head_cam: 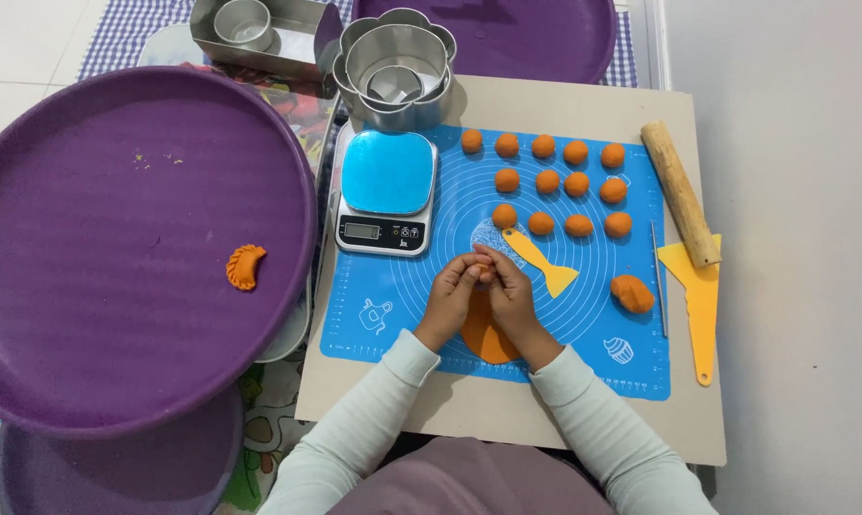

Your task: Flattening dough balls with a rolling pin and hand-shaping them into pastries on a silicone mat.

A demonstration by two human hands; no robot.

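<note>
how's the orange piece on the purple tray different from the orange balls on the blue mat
The piece on the purple tray is a folded crescent with a crimped edge; the balls on the blue mat are plain and round. The piece lies alone on the tray, while the balls sit in rows. Both are the same orange dough colour.

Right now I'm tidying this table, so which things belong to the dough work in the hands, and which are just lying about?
In use:
left hand and right hand, pinching a dough piece
flat dough round
blue mat
dough balls
folded dumpling on purple tray

Lying about:
rolling pin
yellow scraper
yellow spatula
kitchen scale
metal moulds
dough lump
</note>
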